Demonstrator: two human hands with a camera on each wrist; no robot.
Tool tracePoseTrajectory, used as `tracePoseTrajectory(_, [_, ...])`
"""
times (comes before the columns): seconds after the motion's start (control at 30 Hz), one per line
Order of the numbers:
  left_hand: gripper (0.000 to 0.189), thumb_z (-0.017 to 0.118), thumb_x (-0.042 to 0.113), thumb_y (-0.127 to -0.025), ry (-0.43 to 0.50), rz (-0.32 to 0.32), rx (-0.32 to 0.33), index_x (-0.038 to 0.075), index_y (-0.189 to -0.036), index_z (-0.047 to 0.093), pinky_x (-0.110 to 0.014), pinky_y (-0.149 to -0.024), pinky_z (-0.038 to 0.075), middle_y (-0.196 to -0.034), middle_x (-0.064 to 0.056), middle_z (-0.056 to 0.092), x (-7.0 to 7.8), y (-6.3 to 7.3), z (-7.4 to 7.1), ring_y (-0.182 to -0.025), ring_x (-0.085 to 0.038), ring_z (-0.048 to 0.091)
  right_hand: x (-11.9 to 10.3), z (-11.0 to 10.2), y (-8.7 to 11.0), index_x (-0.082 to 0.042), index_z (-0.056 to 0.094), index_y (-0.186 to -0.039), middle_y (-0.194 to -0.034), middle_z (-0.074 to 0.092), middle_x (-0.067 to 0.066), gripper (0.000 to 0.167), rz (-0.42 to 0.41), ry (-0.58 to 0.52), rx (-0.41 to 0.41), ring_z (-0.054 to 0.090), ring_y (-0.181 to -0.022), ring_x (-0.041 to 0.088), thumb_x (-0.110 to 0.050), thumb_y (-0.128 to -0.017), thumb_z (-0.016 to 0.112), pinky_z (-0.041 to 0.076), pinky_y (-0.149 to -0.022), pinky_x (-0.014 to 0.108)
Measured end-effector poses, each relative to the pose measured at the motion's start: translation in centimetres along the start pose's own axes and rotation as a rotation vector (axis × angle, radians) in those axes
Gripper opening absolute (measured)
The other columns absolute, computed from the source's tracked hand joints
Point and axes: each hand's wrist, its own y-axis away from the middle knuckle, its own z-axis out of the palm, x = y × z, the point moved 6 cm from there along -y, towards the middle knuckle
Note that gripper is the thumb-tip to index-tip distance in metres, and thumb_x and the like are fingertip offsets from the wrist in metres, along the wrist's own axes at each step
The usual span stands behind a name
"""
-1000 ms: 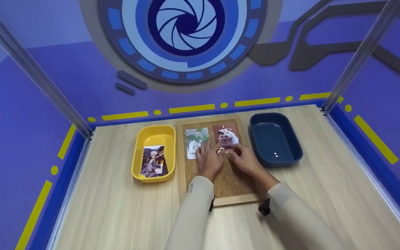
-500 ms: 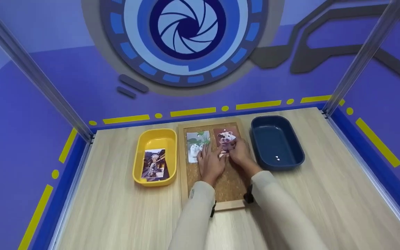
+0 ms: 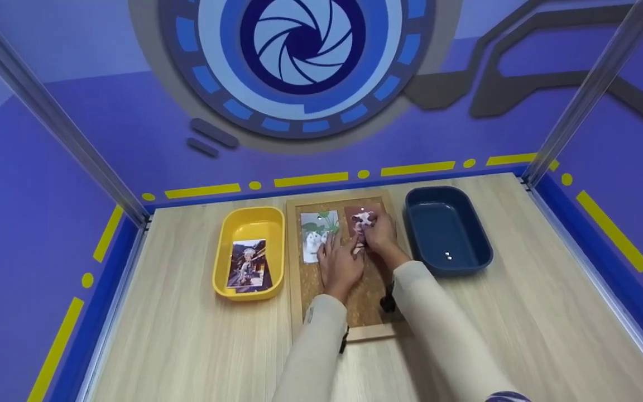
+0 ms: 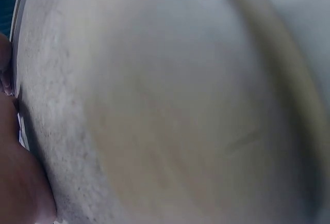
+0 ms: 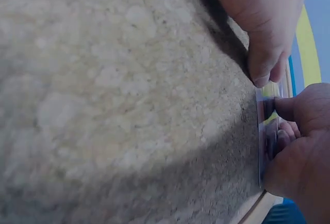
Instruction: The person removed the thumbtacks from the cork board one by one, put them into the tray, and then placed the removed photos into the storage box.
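A hamster photo (image 3: 355, 215) lies on a wood-framed corkboard (image 3: 349, 304), a small white pin near its top edge. My right hand (image 3: 382, 237) is over its lower right part; in the right wrist view the thumb and bent fingertips touch the glossy surface, and whether they pinch anything is hidden. At the photo's lower edge, my left hand (image 3: 342, 268) rests with fingers extended, thumb and a fingertip close to the edge. Its other fingers reach the second photo (image 3: 311, 237), which shows white hamsters under green leaves and also has a pin on top.
Left of the board stands a yellow tray (image 3: 250, 215) with photos (image 3: 248, 262) lying in it. On the right, a dark blue tray (image 3: 433, 223) holds small shiny pins (image 3: 448, 256). Purple walls enclose the wooden table (image 3: 187, 312).
My right hand has moved up and left from below the hamster photo onto its lower right part. My left hand stays at the lower edge. The view has shifted slightly.
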Motion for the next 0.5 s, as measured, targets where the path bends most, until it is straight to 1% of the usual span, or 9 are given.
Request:
tracePoseTrajectory(0.17, [0.042,0.062,0.037,-0.106,-0.008,-0.041,0.003,0.033,-0.148,0.066,-0.06,-0.132,0.024,-0.17,-0.003,0.046,-0.3,0.1,-0.3,-0.163,-0.034,0.034,0.0,0.8,-0.1,0.002,0.065,-0.113,-0.11,0.074,0.02,0.02,0.033,0.041,0.022,0.07,-0.106,0.035,-0.001,-0.094,0.071,0.058,-0.095,0.048])
tracePoseTrajectory(0.27, [0.04,0.062,0.036,-0.107,-0.015,-0.033,0.02,0.031,-0.146,0.067,-0.06,-0.131,0.025,-0.169,-0.003,0.048,-0.1,0.0,-0.5,-0.162,-0.033,0.036,-0.3,0.8,-0.4,0.0,0.064,-0.111,-0.111,0.074,0.019,0.018,0.052,0.067,0.026,0.07,-0.107,0.036,-0.005,-0.095,0.071,0.058,-0.095,0.048])
tracePoseTrajectory(0.37, [0.039,0.062,0.034,-0.107,-0.009,-0.019,0.024,0.029,-0.145,0.069,-0.061,-0.13,0.025,-0.168,-0.005,0.049,0.1,-0.1,-0.5,-0.161,-0.034,0.037,-0.5,0.7,-0.9,0.0,0.069,-0.108,-0.11,0.076,0.019,0.016,0.047,0.101,0.039,0.071,-0.106,0.037,-0.009,-0.096,0.072,0.058,-0.095,0.049])
tracePoseTrajectory(0.5, [0.039,0.061,0.034,-0.107,-0.007,-0.017,0.012,0.03,-0.145,0.069,-0.061,-0.13,0.025,-0.168,-0.005,0.05,-0.1,0.0,-0.1,-0.161,-0.034,0.037,-0.3,1.0,-1.3,-0.004,0.076,-0.114,-0.116,0.077,0.016,0.018,0.059,0.109,0.022,0.071,-0.112,0.035,-0.011,-0.097,0.071,0.059,-0.1,0.049])
